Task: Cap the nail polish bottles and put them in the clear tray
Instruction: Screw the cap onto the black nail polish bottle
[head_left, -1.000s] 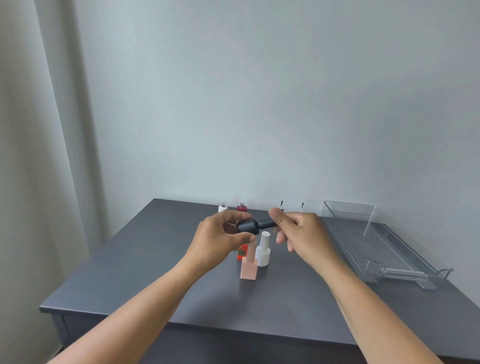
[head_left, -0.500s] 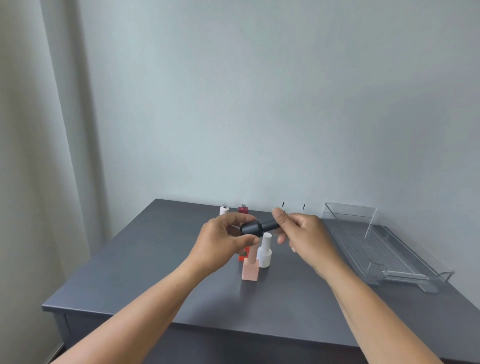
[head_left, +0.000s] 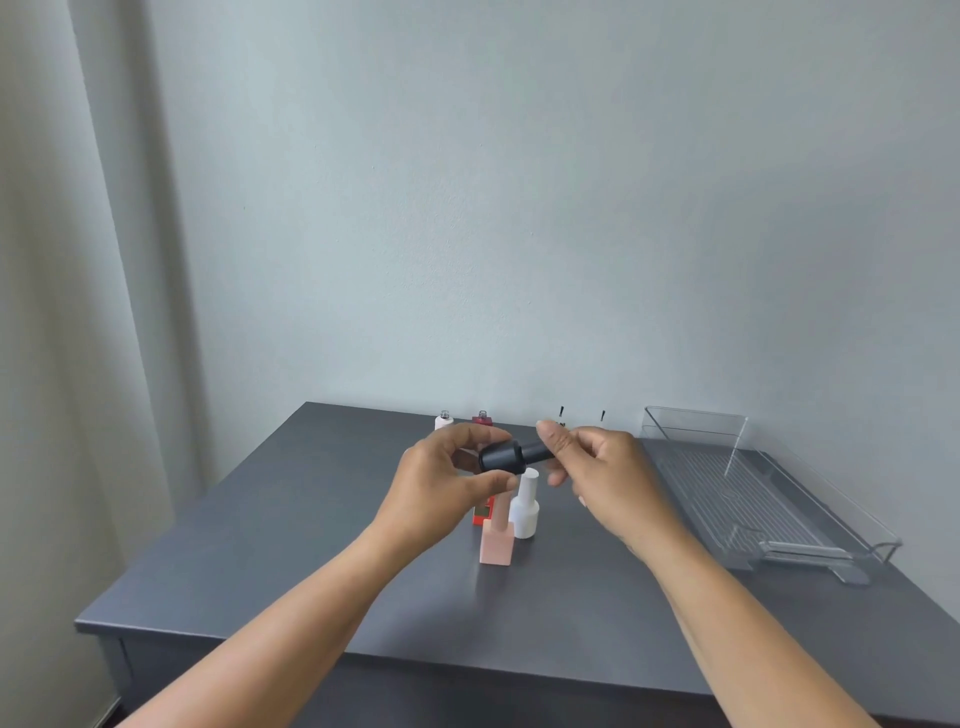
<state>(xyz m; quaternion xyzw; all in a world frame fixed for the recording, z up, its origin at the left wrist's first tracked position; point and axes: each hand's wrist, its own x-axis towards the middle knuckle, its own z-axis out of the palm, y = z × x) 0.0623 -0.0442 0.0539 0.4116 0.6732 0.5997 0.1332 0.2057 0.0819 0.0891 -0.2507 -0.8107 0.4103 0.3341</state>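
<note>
Little has changed over the past second: both hands stay raised above the middle of the worktop (head_left: 311, 519), and the black bottle (head_left: 500, 458) still lies level between them.

Directly below the hands stand three capped bottles. The pink bottle (head_left: 497, 543) is nearest, the white bottle (head_left: 524, 506) is just beside it on the right, and the red bottle (head_left: 483, 513) is behind, half hidden by the left wrist. Along the far edge, close to the wall (head_left: 519, 208), stand a pale open bottle (head_left: 444, 420) and a dark red open bottle (head_left: 482, 417). To their right, two brush caps (head_left: 602, 415) point their bristles up.

The clear tray (head_left: 675, 431) lies along the right side, its far end at the wall and its near end close to the worktop's right edge. A band of bare surface separates it from the standing bottles. A curtain (head_left: 52, 312) hangs beyond the left edge.

The left hand (head_left: 441, 486) holds the bottle's body, its grip closed round it with thumb and fingers. The right hand (head_left: 605, 475) holds the black cap (head_left: 537, 452) in a narrow pinch grip, thumb against forefinger. The cap appears to be seated on the neck, though how far it is screwed down cannot be told.
</note>
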